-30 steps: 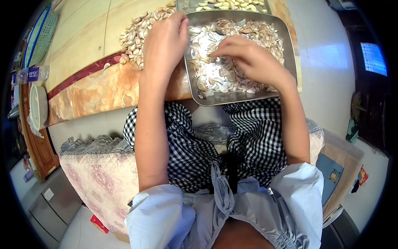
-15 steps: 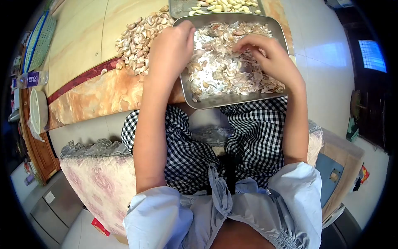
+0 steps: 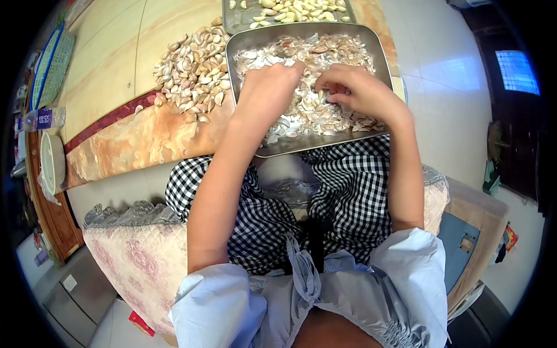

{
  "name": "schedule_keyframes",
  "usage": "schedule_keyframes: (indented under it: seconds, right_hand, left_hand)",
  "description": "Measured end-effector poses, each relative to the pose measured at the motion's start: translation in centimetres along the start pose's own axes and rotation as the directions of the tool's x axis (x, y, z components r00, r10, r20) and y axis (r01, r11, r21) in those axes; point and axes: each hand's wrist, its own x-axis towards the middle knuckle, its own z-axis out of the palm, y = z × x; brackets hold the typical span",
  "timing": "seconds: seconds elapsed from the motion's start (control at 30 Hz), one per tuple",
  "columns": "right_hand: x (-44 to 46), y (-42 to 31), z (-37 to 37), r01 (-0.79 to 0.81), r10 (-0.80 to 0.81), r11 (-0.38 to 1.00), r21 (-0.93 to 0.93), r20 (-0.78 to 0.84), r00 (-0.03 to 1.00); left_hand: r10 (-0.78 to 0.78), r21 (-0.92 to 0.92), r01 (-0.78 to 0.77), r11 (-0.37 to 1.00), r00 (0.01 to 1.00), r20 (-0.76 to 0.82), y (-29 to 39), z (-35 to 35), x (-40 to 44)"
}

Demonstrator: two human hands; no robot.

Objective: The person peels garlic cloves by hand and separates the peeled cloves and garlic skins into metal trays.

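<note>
Over the near tray (image 3: 325, 142), your L hand (image 3: 268, 90) bunches, R hand (image 3: 361, 93) curls, contents unclear; unpeeled cloves (image 3: 194, 66) sit left. Wrist pressure on tray's overhang past table (image 3: 156, 130) could tip it.

The person is wearing a pale blue blouse (image 3: 277, 307) of thin, creased cloth. The left sleeve (image 3: 409, 264) and right sleeve (image 3: 217, 301) are puffing out full and ending high, leaving the left hand (image 3: 354, 93) and right hand (image 3: 270, 90) bare along with the forearms. Fine gathers (image 3: 394, 333) are puckering the fabric on the left side. A tie (image 3: 303, 272) of matching blue cloth is hanging at the front in loops. Black-and-white gingham fabric (image 3: 354, 191) is covering both legs in loose folds. A black strip (image 3: 316, 246) is showing between them, its type not discernible.
</note>
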Motion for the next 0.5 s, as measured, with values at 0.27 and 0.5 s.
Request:
schedule_keyframes:
  seconds: [0.27, 0.5]
  right_hand:
    - [0.3, -0.1, 0.6, -0.014, 0.009, 0.984, -0.179, -0.029, 1.000]
    - [0.4, -1.4, -0.3, 0.041, 0.021, 0.963, 0.266, -0.229, 0.973]
  left_hand:
    - [-0.053, 0.022, 0.054, 0.998, 0.998, -0.043, -0.2, -0.8, -0.3]
    - [-0.220, -0.258, 0.153, 0.954, 0.941, -0.256, -0.1, -1.3, -0.2]
